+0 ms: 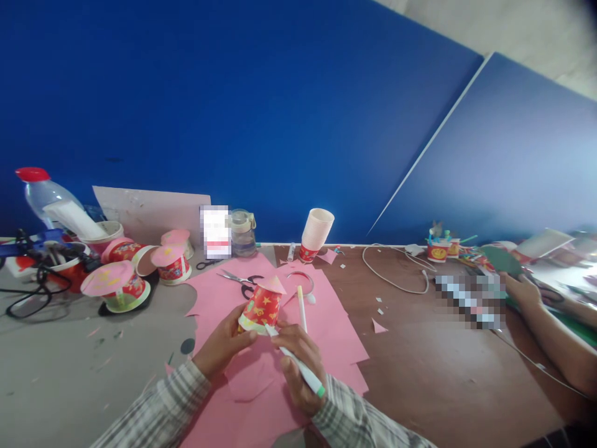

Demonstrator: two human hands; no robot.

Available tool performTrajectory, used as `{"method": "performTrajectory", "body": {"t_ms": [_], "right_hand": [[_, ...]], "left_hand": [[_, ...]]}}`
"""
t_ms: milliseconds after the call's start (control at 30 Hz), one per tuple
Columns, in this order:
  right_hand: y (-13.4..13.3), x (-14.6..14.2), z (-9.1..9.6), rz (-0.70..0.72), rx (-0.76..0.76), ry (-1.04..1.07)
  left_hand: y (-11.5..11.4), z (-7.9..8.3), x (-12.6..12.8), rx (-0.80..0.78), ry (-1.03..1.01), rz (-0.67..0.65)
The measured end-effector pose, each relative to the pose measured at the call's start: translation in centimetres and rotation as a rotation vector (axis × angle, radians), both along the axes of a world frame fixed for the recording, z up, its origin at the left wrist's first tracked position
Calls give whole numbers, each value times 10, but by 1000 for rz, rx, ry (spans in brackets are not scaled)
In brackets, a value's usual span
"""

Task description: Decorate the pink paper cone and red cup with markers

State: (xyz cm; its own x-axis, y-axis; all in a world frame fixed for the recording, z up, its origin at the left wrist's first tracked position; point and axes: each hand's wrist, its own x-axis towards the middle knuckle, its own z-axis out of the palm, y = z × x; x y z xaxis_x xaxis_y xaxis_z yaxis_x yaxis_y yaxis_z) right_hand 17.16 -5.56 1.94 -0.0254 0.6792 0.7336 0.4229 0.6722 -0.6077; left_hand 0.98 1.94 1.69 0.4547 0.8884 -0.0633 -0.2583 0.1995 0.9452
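My left hand (228,339) grips a red paper cup (265,306) with yellow patterns, tilted, its pale yellow-green rim towards me and a pink paper piece on its far end. In my right hand (301,367) is a white marker (302,369) with a green end. Its tip is at the cup's rim; whether it touches I cannot tell. Pink paper sheets (326,339) lie beneath both hands. Just beyond the cup are scissors (240,281), a second white marker with a yellow end (302,308) and a red ring-shaped strip (308,280).
Decorated cups with pink tops (109,280) stand on the left, near a red-capped bottle (41,190). A clear jar (243,235) and stacked white cups (317,229) stand by the blue wall. A white cable (396,287) and another person's hand (522,292) are at right.
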Motion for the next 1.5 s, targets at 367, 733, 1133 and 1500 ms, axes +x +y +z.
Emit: {"method": "performTrajectory", "body": {"t_ms": [367,733,1133,1500], "right_hand": [[1,0,-5,-3,-26,-5],[4,1,-4,-84,-78,68],[7,4,-2,-110,-74,58],[7,4,1,-106,-75,53]], "left_hand": [[-2,2,1,-7,8,37],[-3,2,0,-32,-3,22],[-4,2,1,-53,-28,33],[-3,1,1,-40,-14,30]]}}
